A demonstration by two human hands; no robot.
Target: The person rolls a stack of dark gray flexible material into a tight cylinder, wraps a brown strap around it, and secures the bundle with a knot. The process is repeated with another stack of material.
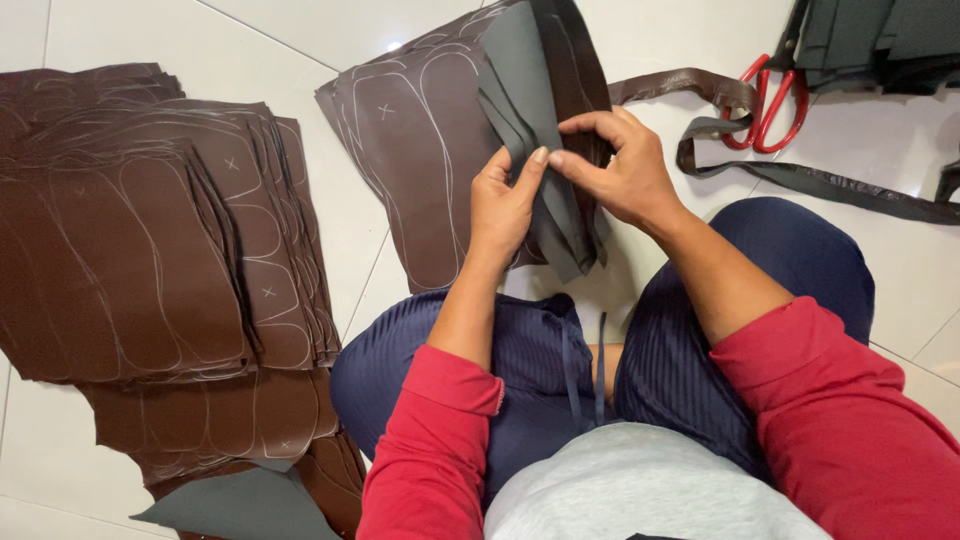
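Both hands, left (503, 200) and right (618, 165), pinch the grey-backed edges of cut brown leather pieces (545, 130), sorting them. Judged next: separating one piece needs a firm fingertip grip. Red scissors (768, 103) lie right of the pieces.

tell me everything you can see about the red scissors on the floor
The scissors lie on the white tile floor at the upper right, beyond the right hand and untouched by either hand. Only the two glossy red loop handles show clearly; the blades run up under a dark pile of sheets and are mostly hidden. A brown strip of leather-like material lies against the handles.
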